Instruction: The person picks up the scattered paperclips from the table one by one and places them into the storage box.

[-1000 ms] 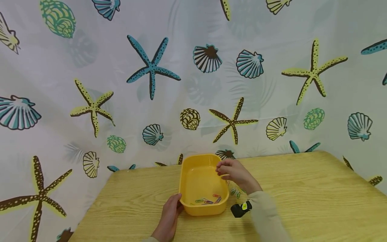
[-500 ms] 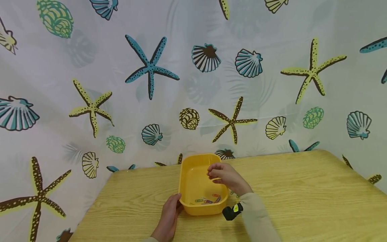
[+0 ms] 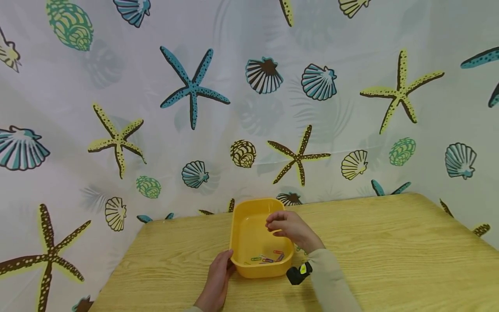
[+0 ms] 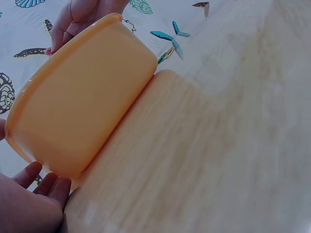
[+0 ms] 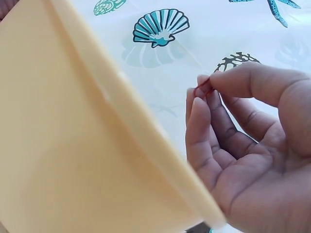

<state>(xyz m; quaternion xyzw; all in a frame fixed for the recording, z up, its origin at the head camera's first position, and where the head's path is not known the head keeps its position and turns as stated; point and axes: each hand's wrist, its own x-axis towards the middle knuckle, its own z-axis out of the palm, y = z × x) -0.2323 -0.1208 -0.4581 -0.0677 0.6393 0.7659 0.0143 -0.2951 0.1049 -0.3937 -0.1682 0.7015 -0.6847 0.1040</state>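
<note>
A yellow plastic tray (image 3: 263, 271) stands on the table in the head view. My left hand (image 3: 219, 275) grips its near left corner, thumb at the rim and fingers against the outer wall, as the left wrist view also shows. Above the tray's right side hovers my right hand (image 3: 293, 229). Between its thumb and fingers it pinches a small red paper clip (image 5: 204, 88), seen best in the right wrist view and mostly covered by the fingertips. Several coloured paper clips (image 3: 267, 260) lie inside the tray at its near end.
More paper clips (image 3: 299, 249) lie on the wooden table (image 3: 374, 242) just right of the tray, partly hidden by the right hand. Behind the table hangs a shell-and-starfish curtain (image 3: 218, 143). A black wrist camera (image 3: 299, 274) is strapped near the right sleeve.
My right hand has moved left from the tray's right rim to over its inside, still pinching the red paper clip, then nearly stopped. The left hand and the tray have stayed put.
</note>
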